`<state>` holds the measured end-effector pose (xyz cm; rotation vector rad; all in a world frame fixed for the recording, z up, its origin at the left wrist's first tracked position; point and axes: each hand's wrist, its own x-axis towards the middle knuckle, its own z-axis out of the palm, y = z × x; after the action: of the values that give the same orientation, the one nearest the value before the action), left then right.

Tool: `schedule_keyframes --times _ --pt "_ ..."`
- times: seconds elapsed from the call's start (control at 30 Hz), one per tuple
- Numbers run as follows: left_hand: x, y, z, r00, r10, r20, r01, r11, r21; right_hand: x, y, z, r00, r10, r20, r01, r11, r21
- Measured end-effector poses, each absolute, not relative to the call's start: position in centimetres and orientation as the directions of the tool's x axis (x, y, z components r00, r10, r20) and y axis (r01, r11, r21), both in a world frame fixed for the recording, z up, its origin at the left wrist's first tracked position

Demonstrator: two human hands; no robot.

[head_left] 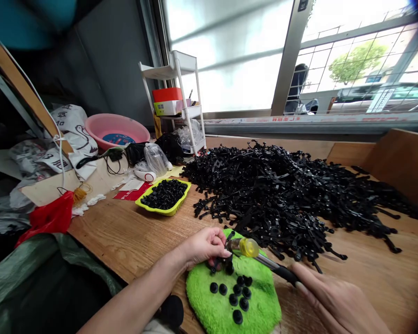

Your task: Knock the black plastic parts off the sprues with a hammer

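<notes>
My left hand [208,247] is closed, its fingers pinching a small black plastic part [227,263] over a green fuzzy cloth [263,287]. My right hand [329,294] is wrapped round the black grip of a mallet [250,247] with a yellow head and a metal shaft. The mallet head is right beside my left fingertips, over the black part; whether they touch I cannot tell. Several round black caps [237,301] lie loose on the cloth, nearer to me. My left fingers and the mallet head hide much of the held part.
A big heap of black plastic pieces [264,185] spreads across the wooden table [125,241] beyond the cloth. A yellow basket [174,209] of small black parts stands to the left. Further back are a white shelf rack [183,111], a pink basin [139,125] and a red bag [52,215].
</notes>
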<state>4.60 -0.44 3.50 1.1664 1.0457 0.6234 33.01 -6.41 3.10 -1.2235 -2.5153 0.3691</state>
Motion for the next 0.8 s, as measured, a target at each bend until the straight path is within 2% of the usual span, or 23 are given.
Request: schedule_keyframes --times 0.17,0.3,0.47,0.53,0.63,0.8 --pt "4.4 -0.3 3.1 0.426 0.845 -0.323 0.113 0.305 0.946 32.9 -6.4 2.4 -0.600 0.766 0.230 0.742 0.640 -0.199" --pt "4.6 -0.3 3.0 0.411 0.853 -0.320 0.104 0.304 0.947 32.3 -6.9 2.8 -0.614 0.751 0.244 0.712 0.660 -0.241" --pt "4.1 -0.8 3.9 0.362 0.880 -0.308 0.075 0.301 0.951 32.6 -6.7 2.7 -0.612 0.703 0.364 0.753 0.658 -0.006" --pt "3.4 -1.5 4.4 0.325 0.897 -0.300 0.009 0.314 0.949 32.7 -6.5 2.7 -0.587 0.693 0.419 0.757 0.653 -0.020" --pt "2.3 -3.1 4.7 0.311 0.899 -0.309 -0.114 0.358 0.927 32.5 -6.5 2.9 -0.491 0.740 0.459 0.798 0.594 -0.104" --pt "2.1 -5.0 4.2 0.243 0.910 -0.336 -0.212 0.388 0.897 32.2 -6.9 3.0 -0.439 0.778 0.450 0.847 0.525 -0.082"
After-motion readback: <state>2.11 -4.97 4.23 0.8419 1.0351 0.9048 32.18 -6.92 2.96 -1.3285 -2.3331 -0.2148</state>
